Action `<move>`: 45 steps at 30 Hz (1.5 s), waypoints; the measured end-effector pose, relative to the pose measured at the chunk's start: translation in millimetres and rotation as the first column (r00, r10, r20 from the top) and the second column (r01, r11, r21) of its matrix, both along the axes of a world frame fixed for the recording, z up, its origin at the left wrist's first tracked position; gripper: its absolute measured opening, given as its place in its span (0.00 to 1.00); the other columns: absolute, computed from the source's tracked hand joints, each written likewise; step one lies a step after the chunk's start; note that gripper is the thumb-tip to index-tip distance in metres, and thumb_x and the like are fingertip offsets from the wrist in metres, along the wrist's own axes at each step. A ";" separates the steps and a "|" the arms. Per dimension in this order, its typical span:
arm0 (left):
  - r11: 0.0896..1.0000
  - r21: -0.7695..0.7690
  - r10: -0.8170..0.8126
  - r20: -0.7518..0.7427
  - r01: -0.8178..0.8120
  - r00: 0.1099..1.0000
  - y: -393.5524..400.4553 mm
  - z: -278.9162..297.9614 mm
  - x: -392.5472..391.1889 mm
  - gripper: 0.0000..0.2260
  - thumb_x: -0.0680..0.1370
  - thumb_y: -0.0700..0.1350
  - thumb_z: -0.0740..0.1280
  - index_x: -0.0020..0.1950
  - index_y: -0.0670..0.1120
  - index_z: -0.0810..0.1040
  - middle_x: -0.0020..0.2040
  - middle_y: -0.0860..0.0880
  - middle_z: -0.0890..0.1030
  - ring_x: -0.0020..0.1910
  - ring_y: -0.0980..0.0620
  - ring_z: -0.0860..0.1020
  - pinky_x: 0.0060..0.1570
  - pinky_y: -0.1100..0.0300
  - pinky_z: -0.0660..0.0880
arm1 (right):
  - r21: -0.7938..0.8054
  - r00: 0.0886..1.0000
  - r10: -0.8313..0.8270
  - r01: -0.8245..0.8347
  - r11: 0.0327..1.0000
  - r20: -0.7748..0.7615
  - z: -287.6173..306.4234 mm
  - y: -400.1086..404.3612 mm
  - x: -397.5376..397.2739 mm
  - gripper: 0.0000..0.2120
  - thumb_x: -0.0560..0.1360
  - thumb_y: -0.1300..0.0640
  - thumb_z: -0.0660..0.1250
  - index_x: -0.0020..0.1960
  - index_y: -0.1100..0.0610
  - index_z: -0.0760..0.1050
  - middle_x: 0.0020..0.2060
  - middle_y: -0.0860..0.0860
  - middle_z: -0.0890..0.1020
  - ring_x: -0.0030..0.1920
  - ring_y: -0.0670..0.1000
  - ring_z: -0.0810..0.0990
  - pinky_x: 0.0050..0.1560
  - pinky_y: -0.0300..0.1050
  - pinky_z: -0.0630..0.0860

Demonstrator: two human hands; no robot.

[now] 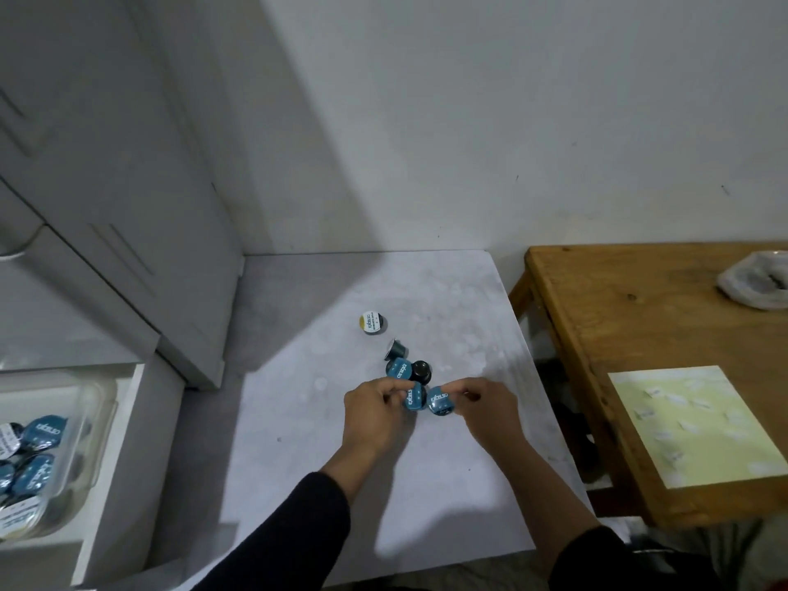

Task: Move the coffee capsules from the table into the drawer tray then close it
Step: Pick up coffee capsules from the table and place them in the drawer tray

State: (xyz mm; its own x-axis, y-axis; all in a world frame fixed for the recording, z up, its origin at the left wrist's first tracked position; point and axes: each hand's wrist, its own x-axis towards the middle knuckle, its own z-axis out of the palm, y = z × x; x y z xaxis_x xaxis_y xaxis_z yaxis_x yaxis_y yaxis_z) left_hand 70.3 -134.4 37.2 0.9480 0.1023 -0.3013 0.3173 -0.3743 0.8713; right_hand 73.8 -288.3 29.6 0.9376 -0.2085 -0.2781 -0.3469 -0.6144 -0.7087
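Several coffee capsules lie on the white marble table [426,484]. My left hand [375,413] pinches a blue-lidded capsule [414,398], and my right hand [486,405] pinches another blue-lidded capsule [440,399] beside it. Just behind them sit a third blue-lidded capsule [398,368], a black capsule [420,371] and a dark one on its side [396,348]. A capsule with a white and gold lid [372,322] lies further back. At the left, the open white drawer [123,428] holds a clear tray [100,403] with several capsules in it.
A tall grey cabinet [128,206] stands behind the drawer at the left. To the right is a wooden table [597,317] with a pale yellow sheet [690,424] and a crumpled bag [754,283]. A white wall rises behind.
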 end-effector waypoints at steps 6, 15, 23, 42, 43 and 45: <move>0.966 -0.209 0.165 0.058 -0.150 0.985 40.5 41.2 -13.7 0.10 0.74 0.39 0.67 0.45 0.53 0.85 0.42 0.56 0.85 0.40 0.62 0.81 0.43 0.69 0.75 | 0.336 0.997 -0.019 -0.009 0.942 0.081 60.0 28.8 3.8 0.10 0.70 0.71 0.64 0.44 0.62 0.83 0.38 0.56 0.84 0.36 0.48 0.83 0.40 0.37 0.80; 0.835 -0.455 0.406 0.132 -0.309 0.904 147.8 100.0 -47.1 0.09 0.74 0.39 0.68 0.47 0.52 0.84 0.42 0.53 0.86 0.44 0.59 0.83 0.49 0.63 0.78 | 0.613 0.984 0.109 -0.173 0.771 0.140 131.1 142.1 -1.9 0.10 0.72 0.69 0.66 0.42 0.57 0.81 0.35 0.49 0.84 0.32 0.43 0.81 0.35 0.30 0.77; 0.733 -0.524 0.583 0.155 -0.434 0.798 278.8 119.1 -96.0 0.11 0.74 0.37 0.68 0.43 0.54 0.84 0.41 0.55 0.86 0.43 0.59 0.83 0.44 0.68 0.79 | 0.679 0.959 0.240 -0.279 0.679 0.154 146.7 280.6 -27.9 0.11 0.70 0.69 0.68 0.40 0.55 0.82 0.33 0.49 0.86 0.34 0.46 0.82 0.39 0.32 0.79; 0.672 -0.249 0.688 -0.138 -0.697 0.713 517.1 65.5 -80.5 0.05 0.69 0.40 0.73 0.41 0.50 0.83 0.41 0.47 0.84 0.40 0.51 0.80 0.46 0.60 0.77 | 0.609 0.987 0.063 0.039 0.792 -0.145 72.5 532.4 -38.1 0.06 0.68 0.66 0.71 0.40 0.56 0.82 0.38 0.54 0.85 0.37 0.48 0.84 0.43 0.38 0.80; 0.664 -0.243 0.693 -0.156 -0.707 0.704 519.7 62.3 -75.3 0.05 0.69 0.39 0.73 0.41 0.49 0.83 0.41 0.47 0.84 0.42 0.51 0.81 0.48 0.60 0.77 | 0.598 0.987 0.050 0.050 0.800 -0.150 68.2 536.9 -33.6 0.05 0.69 0.66 0.71 0.42 0.58 0.82 0.37 0.54 0.85 0.34 0.45 0.84 0.39 0.35 0.79; 0.656 -0.219 0.700 -0.182 -0.722 0.691 523.1 55.0 -65.9 0.07 0.69 0.38 0.73 0.38 0.51 0.83 0.43 0.46 0.85 0.44 0.50 0.81 0.50 0.60 0.78 | 0.581 0.987 0.029 0.068 0.811 -0.156 62.9 544.7 -25.4 0.05 0.70 0.67 0.70 0.43 0.61 0.82 0.35 0.55 0.83 0.30 0.44 0.82 0.35 0.32 0.79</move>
